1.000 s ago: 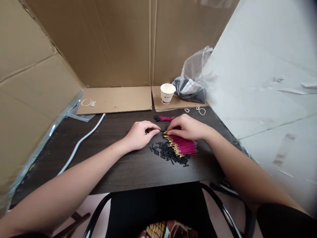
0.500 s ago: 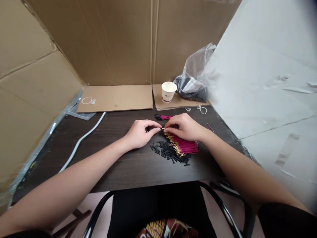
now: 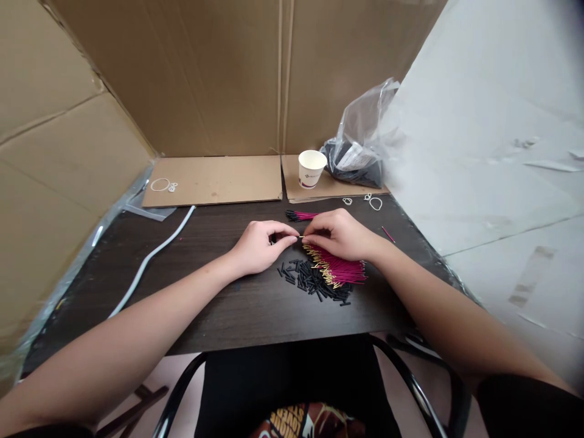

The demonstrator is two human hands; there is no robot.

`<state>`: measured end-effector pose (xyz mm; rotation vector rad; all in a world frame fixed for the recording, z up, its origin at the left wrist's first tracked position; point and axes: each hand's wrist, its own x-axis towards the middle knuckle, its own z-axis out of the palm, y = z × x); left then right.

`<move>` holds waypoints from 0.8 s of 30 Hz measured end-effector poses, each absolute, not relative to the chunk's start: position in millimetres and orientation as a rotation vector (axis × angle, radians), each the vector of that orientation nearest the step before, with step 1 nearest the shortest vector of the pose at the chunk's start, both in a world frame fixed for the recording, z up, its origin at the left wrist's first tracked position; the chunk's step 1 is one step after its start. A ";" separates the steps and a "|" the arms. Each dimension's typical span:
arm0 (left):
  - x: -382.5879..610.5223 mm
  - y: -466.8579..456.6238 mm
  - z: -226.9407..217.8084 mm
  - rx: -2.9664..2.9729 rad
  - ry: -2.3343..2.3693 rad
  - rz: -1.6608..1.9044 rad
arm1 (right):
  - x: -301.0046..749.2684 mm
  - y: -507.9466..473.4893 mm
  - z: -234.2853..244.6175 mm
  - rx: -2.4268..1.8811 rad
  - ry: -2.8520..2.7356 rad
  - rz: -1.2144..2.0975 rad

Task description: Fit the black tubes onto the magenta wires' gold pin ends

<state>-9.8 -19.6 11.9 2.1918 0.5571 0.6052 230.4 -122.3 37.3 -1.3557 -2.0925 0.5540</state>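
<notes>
Pinching a tube (image 3: 298, 236) and gold-tipped wire (image 3: 302, 236), the hands (image 3: 256, 249) face a cup (image 3: 310, 178) and plastic bag (image 3: 356, 159).

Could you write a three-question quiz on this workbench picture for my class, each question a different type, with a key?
1. True or false: the paper cup stands upright.
2. Where do the loose black tubes lie? A) inside the paper cup; B) on the table, by the pile of magenta wires; C) behind the paper cup.
3. Fill in: a ____-coloured tip shows between the left hand and right hand.

Key: 1 true; 2 B; 3 gold.
</notes>
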 end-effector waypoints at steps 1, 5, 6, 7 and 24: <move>-9.8 -19.5 11.8 2.191 0.559 0.606 | 230.4 -122.4 37.2 -1.354 -2.095 0.554; -9.7 -20.0 12.8 2.185 0.552 0.613 | 230.9 -122.3 36.8 -1.343 -2.109 0.540; -9.7 -20.2 13.2 2.186 0.548 0.613 | 230.9 -122.2 36.8 -1.342 -2.110 0.537; -9.7 -20.3 13.6 2.188 0.546 0.611 | 230.9 -122.2 36.7 -1.343 -2.112 0.535; -9.9 -19.3 9.3 2.235 0.544 0.605 | 219.1 -122.6 27.7 -1.344 -1.993 0.538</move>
